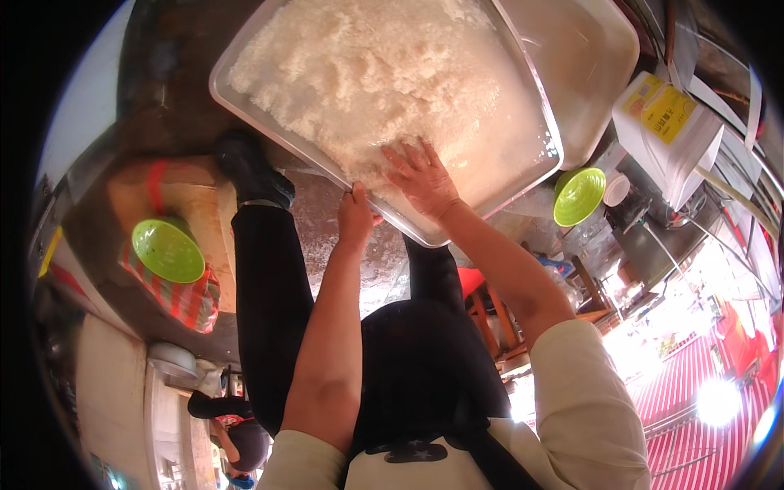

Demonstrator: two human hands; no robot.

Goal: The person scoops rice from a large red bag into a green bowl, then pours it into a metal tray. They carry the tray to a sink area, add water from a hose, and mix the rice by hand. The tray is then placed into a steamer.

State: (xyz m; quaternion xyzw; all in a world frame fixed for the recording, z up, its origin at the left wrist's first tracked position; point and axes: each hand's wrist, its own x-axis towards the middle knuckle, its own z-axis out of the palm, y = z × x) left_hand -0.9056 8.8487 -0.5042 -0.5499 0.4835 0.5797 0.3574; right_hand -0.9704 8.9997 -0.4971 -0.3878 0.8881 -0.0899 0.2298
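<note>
A large metal tray (547, 122) before me holds a heap of soaked white grains, likely rice (361, 67), with cloudy water along its right side. My left hand (357, 214) grips the near rim, thumb on top of the edge. Inside the tray, my right hand (422, 177) lies palm down with fingers spread, the fingertips touching the wet grains. Nothing shows held in the right hand.
Behind the tray, at right, is another large tray (588, 73). A green bowl (579, 197) and a white plastic container (667, 135) stand to the right. At left, another green bowl (168, 250) rests by a striped bag (196, 303) and cardboard (214, 214). A person (245, 438) is at lower left.
</note>
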